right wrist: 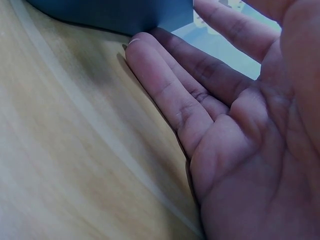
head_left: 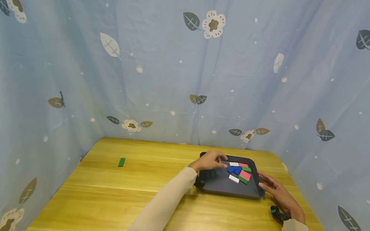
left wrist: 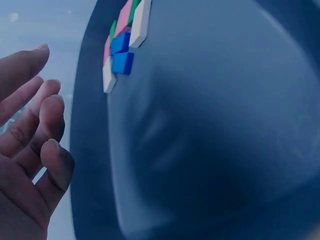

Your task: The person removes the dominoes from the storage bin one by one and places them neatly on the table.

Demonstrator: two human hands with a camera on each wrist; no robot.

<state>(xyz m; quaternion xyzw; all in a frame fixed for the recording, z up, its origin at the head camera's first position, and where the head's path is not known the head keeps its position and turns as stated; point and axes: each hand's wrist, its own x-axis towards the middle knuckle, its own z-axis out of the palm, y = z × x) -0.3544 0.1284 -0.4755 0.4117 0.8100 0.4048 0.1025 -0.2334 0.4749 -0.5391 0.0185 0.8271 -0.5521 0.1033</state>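
Yellow table point(head_left: 144, 179); tray point(head_left: 215, 183) holding blue, white, pink, green blocks point(head_left: 245, 175).

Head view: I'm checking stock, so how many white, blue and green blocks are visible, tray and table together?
White blocks: 2
Blue blocks: 2
Green blocks: 3 (2 in the tray, 1 on the table)
Total: 7

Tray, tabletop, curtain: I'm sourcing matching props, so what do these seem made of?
Tray: dark, matte, perhaps plastic or coated metal, judging by its smooth rounded corners.
Tabletop: satin-looking wood or wood-look laminate, from its streaky grain.
Curtain: probably thin printed fabric, matte, given its soft folds.
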